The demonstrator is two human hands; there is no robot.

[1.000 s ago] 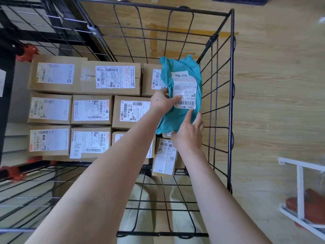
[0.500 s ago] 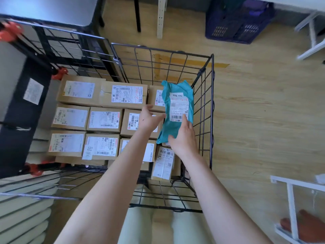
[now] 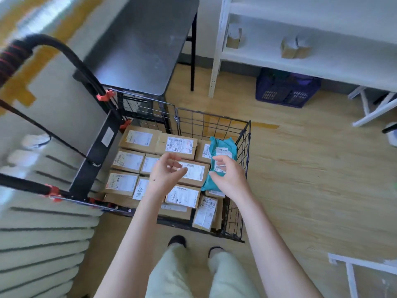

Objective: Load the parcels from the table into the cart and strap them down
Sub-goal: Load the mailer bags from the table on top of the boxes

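The bag (image 3: 225, 143), a soft teal mailer, is lying just under and beyond the right hand (image 3: 229, 177), on top of the boxes (image 3: 178, 145) and against the cart (image 3: 247, 147) wall on that hand's outer side. The right hand is hovering over it with fingers loosely curled and nothing in its grasp; whether the fingertips are brushing the bag is not clear. The left hand (image 3: 166, 173) is hanging beside it over the middle boxes, just as slack and holding nothing.

The step in hand looks like seating this bag. Being soft and light, it is probably going to slide or lift more readily than the boxes, so it is worth pressing it flat with an open palm and tucking its near corner down between the boxes and the wire wall before turning away.

The boxes under both hands are sitting in tidy rows, labels up, which is giving the strap an even surface. Beyond the fingertips the table (image 3: 146, 46) is standing behind the cart. Off to the left hand's outer side a thin black cord (image 3: 43, 128) is running down toward the cart base; it may be the strap, and it should be crossing the bag as well as the boxes.
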